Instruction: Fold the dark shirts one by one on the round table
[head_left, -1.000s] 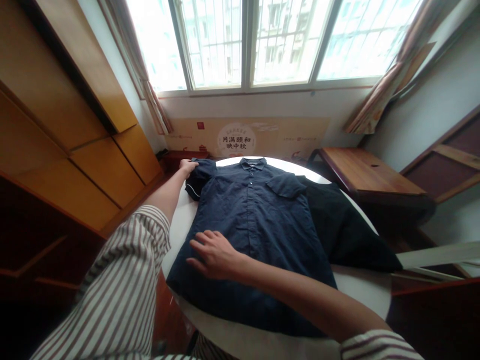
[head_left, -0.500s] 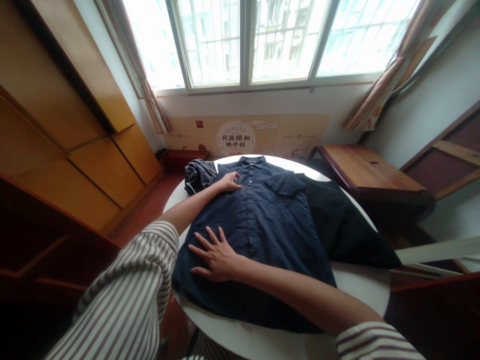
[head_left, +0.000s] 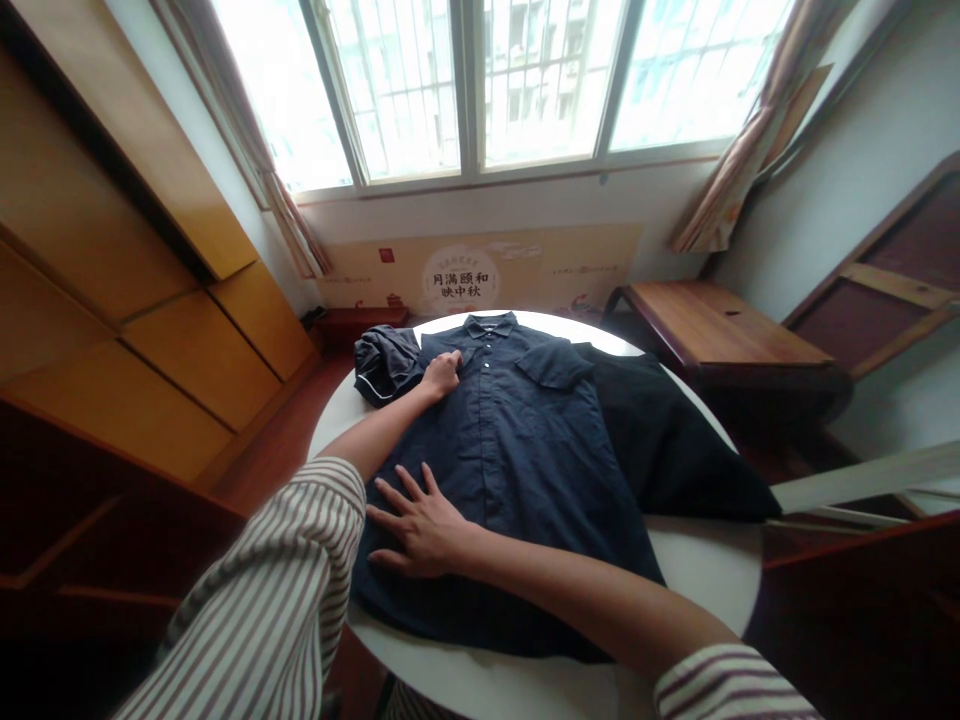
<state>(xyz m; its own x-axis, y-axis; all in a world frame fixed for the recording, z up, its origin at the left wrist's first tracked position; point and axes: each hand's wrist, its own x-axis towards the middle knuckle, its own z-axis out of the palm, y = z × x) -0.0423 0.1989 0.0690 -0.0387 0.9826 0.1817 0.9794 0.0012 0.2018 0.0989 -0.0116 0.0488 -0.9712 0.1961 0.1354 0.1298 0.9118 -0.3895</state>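
Observation:
A dark blue button-up shirt (head_left: pixel 540 450) lies spread front side up, its collar at the far end and one short sleeve folded in over the chest on the right. My left hand (head_left: pixel 441 376) is closed on the cloth at the upper left of the shirt, near the shoulder; the fingertips are partly hidden. Lower down, my right hand (head_left: pixel 420 528) rests flat with fingers spread on the shirt's lower left part. Under the shirt is a white round table (head_left: pixel 705 560).
A crumpled dark garment with white piping (head_left: pixel 382 360) sits at the table's far left edge. Black cloth (head_left: pixel 675 440) lies along the right side and reaches over the rim. Beyond stand a wooden side table (head_left: pixel 720 320) and yellow cabinets (head_left: pixel 180 360).
My left hand has closed its fingers on the shirt cloth near the shoulder. My right hand stays flat on the shirt. The whole view has shifted slightly.

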